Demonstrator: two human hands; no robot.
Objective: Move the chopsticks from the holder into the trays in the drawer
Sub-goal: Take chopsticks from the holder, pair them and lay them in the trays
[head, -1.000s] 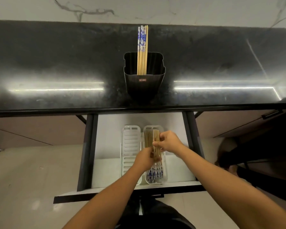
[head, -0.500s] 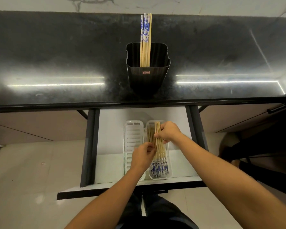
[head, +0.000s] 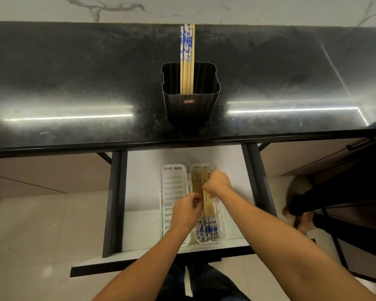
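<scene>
1. We're at the placing step: both hands are down in the open drawer [head: 139,192], over the right tray [head: 223,232].
2. Right hand [head: 218,184] is closed around the plain wooden ends of a bundle of chopsticks [head: 206,205], near the far end of that tray.
3. Left hand [head: 186,210] pinches the same bundle around mid-length, fingers curled narrow on it.
4. The bundle lies lengthwise along the right tray, blue-patterned ends toward us; we can't tell whether it is fully resting on the tray floor or partly lifted.
5. Left tray [head: 174,187] sits just beside the right one and shows no chopsticks.
6. A few more chopsticks [head: 187,59] stand upright in the black holder [head: 190,109] on the dark counter [head: 74,72], well apart from the drawer.
7. Our read: task is partly done, since the holder isn't emptied.
8. Next move likely calls for squaring the bundle inside the tray walls, letting go with both hands, then reaching up to the holder for the rest, which could go in the left tray.
</scene>
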